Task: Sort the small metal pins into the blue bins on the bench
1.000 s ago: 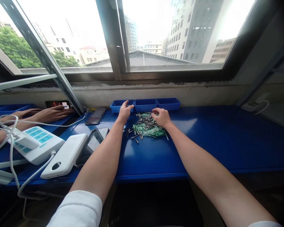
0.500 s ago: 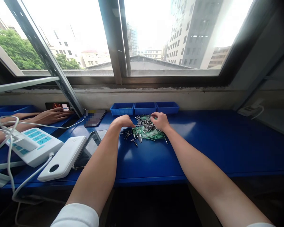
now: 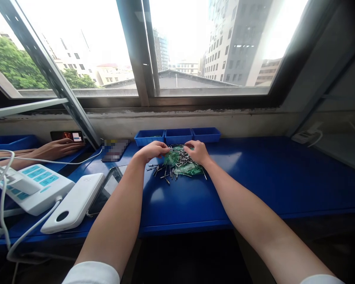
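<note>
In the head view, slim silvery metal pins point(image 3: 184, 159) lie heaped over crinkled, translucent green plastic bags point(image 3: 189, 170) on the glossy blue tabletop point(image 3: 254, 177). The left hand point(image 3: 152, 151) closes its fingertips on one bag's edge; the right hand point(image 3: 198, 152) curls over the heap, its grip unclear. Behind stand three rectangular blue plastic bins point(image 3: 178, 138), the left one holding something greenish.

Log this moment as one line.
left hand: pinching green plastic | right hand: at metal pins | behind pile: three blue bins
</note>
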The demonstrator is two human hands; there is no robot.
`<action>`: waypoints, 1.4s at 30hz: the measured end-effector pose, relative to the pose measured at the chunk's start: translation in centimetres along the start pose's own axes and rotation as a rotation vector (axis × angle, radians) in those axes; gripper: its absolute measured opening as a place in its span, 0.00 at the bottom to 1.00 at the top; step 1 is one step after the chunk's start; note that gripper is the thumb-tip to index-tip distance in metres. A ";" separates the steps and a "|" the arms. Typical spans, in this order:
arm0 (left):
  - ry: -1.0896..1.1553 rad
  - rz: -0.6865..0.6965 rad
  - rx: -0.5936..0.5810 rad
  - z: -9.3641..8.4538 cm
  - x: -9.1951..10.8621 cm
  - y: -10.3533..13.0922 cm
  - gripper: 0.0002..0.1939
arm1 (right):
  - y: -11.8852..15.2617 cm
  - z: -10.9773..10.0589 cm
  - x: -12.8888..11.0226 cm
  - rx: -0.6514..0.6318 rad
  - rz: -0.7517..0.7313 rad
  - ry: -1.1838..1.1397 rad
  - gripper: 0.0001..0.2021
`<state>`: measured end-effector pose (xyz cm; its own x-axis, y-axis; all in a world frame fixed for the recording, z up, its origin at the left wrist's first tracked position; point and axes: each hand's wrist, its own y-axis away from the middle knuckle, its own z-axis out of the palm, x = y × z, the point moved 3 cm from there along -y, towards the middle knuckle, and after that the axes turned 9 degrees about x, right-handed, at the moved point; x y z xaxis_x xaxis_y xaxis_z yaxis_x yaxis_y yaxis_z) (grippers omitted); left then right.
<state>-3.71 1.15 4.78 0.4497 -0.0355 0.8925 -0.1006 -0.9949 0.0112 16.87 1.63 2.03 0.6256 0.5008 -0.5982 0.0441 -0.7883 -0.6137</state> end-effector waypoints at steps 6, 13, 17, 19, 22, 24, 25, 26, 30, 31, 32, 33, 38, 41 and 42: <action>0.348 0.201 0.110 1.9 0.2 -1.1 0.20 | 0.3 0.0 -1.4 -0.115 -0.073 -0.157 0.16; 0.477 0.215 0.181 4.0 -0.4 -1.9 0.19 | -0.3 0.2 0.2 -0.004 0.119 -0.321 0.10; 0.444 0.207 0.172 4.7 -0.3 -1.5 0.26 | -0.5 0.1 0.9 0.038 0.208 -0.406 0.11; 0.435 0.253 0.213 4.8 -0.3 -1.5 0.22 | -0.4 0.1 1.0 0.033 0.208 -0.429 0.11; 0.454 0.334 0.250 4.8 -0.3 -1.6 0.10 | -0.4 0.3 0.9 -0.015 0.183 -0.497 0.16; 0.443 0.380 0.276 4.7 -0.3 -1.7 0.09 | -0.4 0.3 0.9 -0.026 0.164 -0.543 0.18; 0.426 0.403 0.298 4.6 -0.3 -1.7 0.08 | -0.4 0.3 0.9 -0.018 0.155 -0.553 0.19; 0.404 0.424 0.319 4.5 -0.3 -1.6 0.07 | -0.4 0.3 0.8 -0.007 0.146 -0.554 0.19; 0.354 0.450 0.334 4.4 0.0 -1.4 0.05 | -0.5 0.2 0.7 0.029 0.115 -0.501 0.20; 0.349 0.446 0.329 4.4 0.1 -1.4 0.06 | -0.5 0.1 0.6 0.034 0.115 -0.487 0.21; 0.339 0.441 0.330 4.4 0.2 -1.3 0.07 | -0.5 0.1 0.6 0.039 0.119 -0.474 0.20; 0.323 0.436 0.339 4.4 0.3 -1.2 0.08 | -0.5 0.0 0.6 0.042 0.127 -0.462 0.20; 0.269 0.399 0.356 4.8 0.6 -0.8 0.25 | -0.5 -0.3 0.5 0.058 0.173 -0.410 0.19; 0.226 0.430 0.396 5.1 0.9 -0.3 0.30 | -0.6 -0.2 0.6 0.073 0.191 -0.401 0.19; 0.201 0.452 0.414 5.2 1.0 0.0 0.29 | -0.6 -0.2 0.7 0.074 0.194 -0.395 0.19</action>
<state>1.37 0.65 3.34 0.2636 -0.4816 0.8358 0.1273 -0.8415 -0.5251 17.39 2.37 2.08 0.2705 0.4553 -0.8483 -0.1098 -0.8607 -0.4970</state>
